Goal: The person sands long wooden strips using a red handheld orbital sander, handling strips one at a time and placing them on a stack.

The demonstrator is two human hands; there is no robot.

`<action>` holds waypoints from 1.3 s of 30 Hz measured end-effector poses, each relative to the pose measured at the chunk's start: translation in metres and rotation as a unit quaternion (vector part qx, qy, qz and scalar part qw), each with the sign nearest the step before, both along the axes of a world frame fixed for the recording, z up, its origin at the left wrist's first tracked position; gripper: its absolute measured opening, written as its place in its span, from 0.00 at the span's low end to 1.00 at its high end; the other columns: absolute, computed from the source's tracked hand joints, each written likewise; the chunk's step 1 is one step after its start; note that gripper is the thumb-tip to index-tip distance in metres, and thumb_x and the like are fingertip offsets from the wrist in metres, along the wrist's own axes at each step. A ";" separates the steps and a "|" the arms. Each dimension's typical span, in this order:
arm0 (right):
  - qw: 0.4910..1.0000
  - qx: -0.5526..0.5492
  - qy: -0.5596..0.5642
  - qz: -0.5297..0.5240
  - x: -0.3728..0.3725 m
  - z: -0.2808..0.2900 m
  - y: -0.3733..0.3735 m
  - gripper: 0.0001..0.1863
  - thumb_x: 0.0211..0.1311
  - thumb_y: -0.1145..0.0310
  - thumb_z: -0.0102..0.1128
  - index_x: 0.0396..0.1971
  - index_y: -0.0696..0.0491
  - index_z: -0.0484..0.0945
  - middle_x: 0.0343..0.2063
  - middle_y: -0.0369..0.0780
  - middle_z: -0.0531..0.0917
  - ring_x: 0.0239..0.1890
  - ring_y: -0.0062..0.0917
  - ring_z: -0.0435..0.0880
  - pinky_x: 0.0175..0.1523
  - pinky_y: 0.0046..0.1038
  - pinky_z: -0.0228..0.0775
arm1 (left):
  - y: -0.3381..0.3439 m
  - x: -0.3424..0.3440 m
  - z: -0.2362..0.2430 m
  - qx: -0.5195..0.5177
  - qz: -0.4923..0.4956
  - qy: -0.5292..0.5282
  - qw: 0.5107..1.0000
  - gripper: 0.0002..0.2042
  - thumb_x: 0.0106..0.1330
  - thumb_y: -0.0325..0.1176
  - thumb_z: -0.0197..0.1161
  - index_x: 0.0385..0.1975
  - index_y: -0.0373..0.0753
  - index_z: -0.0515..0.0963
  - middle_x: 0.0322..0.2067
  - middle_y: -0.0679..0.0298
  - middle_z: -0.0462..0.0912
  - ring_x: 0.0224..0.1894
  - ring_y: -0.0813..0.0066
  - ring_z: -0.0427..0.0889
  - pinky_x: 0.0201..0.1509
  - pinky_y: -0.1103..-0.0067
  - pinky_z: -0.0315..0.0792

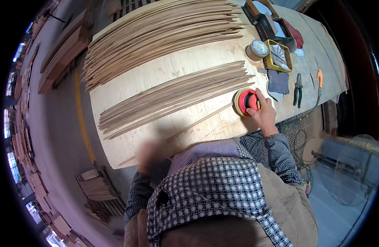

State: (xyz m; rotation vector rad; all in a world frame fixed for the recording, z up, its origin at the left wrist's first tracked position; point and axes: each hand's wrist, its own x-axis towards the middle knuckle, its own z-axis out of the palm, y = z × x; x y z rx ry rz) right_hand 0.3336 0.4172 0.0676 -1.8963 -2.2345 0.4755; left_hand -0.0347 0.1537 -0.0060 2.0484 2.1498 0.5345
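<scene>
My right hand (265, 114) is closed round a red, round palm sander (242, 101) at the right part of the pale board worktop (214, 131). The sander sits over the right end of a single thin wood strip (196, 122), which slants across the board's near side. Near the strip's left end is my left hand (150, 153), so smeared by motion that its fingers cannot be made out. A bundle of narrow brown wood strips (173, 97) lies just beyond the single strip.
A larger bundle of strips (160, 37) covers the far side. On the right are a round tin (258, 49), a yellow tray (287, 66), a dark pad (278, 81), pliers (298, 90) and an orange-handled air tool (319, 77). Wood stacks (65, 53) stand left.
</scene>
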 end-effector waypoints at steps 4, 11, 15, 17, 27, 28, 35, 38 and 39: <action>1.000 -0.009 -0.004 0.005 -0.005 -0.001 0.006 0.41 0.37 0.59 0.69 0.59 0.36 0.65 0.32 0.45 0.73 0.34 0.42 0.78 0.40 0.37 0.71 | 0.011 0.007 0.013 0.018 -0.036 -0.070 0.997 0.06 0.50 0.26 0.61 0.27 0.37 0.73 0.21 0.59 0.68 0.27 0.59 0.69 0.28 0.67 0.63; 0.982 -0.006 0.019 0.190 -0.068 0.022 -0.030 0.32 0.40 0.57 0.66 0.52 0.34 0.71 0.32 0.48 0.73 0.30 0.44 0.79 0.35 0.39 0.74 | 0.005 0.003 -0.006 0.035 -0.040 -0.059 0.997 0.05 0.50 0.26 0.60 0.24 0.37 0.71 0.21 0.59 0.68 0.27 0.58 0.69 0.28 0.67 0.62; 0.930 -0.001 0.083 0.357 -0.090 -0.001 -0.064 0.29 0.46 0.64 0.60 0.54 0.36 0.69 0.34 0.50 0.72 0.29 0.42 0.78 0.31 0.37 0.73 | 0.001 0.006 -0.015 -0.039 0.078 -0.143 0.986 0.06 0.49 0.25 0.60 0.19 0.38 0.68 0.19 0.59 0.67 0.25 0.59 0.67 0.27 0.66 0.60; 0.930 -0.019 0.065 0.362 -0.091 -0.001 -0.068 0.30 0.46 0.64 0.60 0.54 0.34 0.68 0.33 0.49 0.72 0.29 0.41 0.78 0.31 0.36 0.73 | 0.003 0.008 -0.015 -0.086 0.157 -0.227 0.957 0.06 0.49 0.25 0.59 0.18 0.38 0.68 0.18 0.59 0.66 0.24 0.59 0.66 0.26 0.66 0.59; 0.972 0.143 0.043 0.180 -0.005 -0.020 -0.002 0.37 0.40 0.59 0.67 0.57 0.33 0.66 0.36 0.49 0.73 0.35 0.45 0.78 0.39 0.39 0.73 | -0.004 0.000 -0.029 0.007 0.003 -0.058 0.998 0.07 0.48 0.26 0.60 0.18 0.37 0.67 0.17 0.60 0.64 0.24 0.59 0.66 0.26 0.67 0.59; 0.978 0.130 0.037 0.156 0.000 -0.017 0.004 0.38 0.40 0.59 0.67 0.57 0.34 0.66 0.36 0.49 0.73 0.36 0.46 0.79 0.40 0.39 0.73 | -0.004 0.000 -0.029 0.003 0.006 -0.053 0.999 0.07 0.49 0.26 0.60 0.18 0.37 0.67 0.18 0.60 0.64 0.24 0.59 0.66 0.26 0.67 0.60; 0.999 0.021 -0.034 0.005 0.037 0.002 0.016 0.40 0.40 0.60 0.64 0.60 0.39 0.64 0.38 0.51 0.74 0.38 0.47 0.78 0.43 0.40 0.71 | -0.001 0.001 -0.028 0.034 0.004 -0.024 0.999 0.07 0.52 0.29 0.60 0.18 0.37 0.69 0.19 0.58 0.68 0.26 0.56 0.69 0.28 0.64 0.63; 1.000 -0.008 0.007 -0.013 0.049 0.000 -0.002 0.43 0.38 0.61 0.65 0.62 0.42 0.61 0.39 0.50 0.74 0.38 0.46 0.78 0.44 0.40 0.71 | -0.008 0.004 -0.022 -0.098 0.045 -0.010 0.994 0.09 0.56 0.32 0.56 0.17 0.37 0.72 0.21 0.54 0.73 0.29 0.52 0.72 0.32 0.62 0.64; 0.999 0.019 0.015 0.029 0.053 -0.007 -0.010 0.45 0.38 0.62 0.66 0.62 0.43 0.60 0.39 0.50 0.74 0.38 0.46 0.78 0.43 0.39 0.71 | -0.017 0.004 -0.027 -0.098 0.052 0.001 0.994 0.09 0.56 0.32 0.56 0.17 0.37 0.72 0.21 0.54 0.73 0.29 0.52 0.72 0.32 0.62 0.64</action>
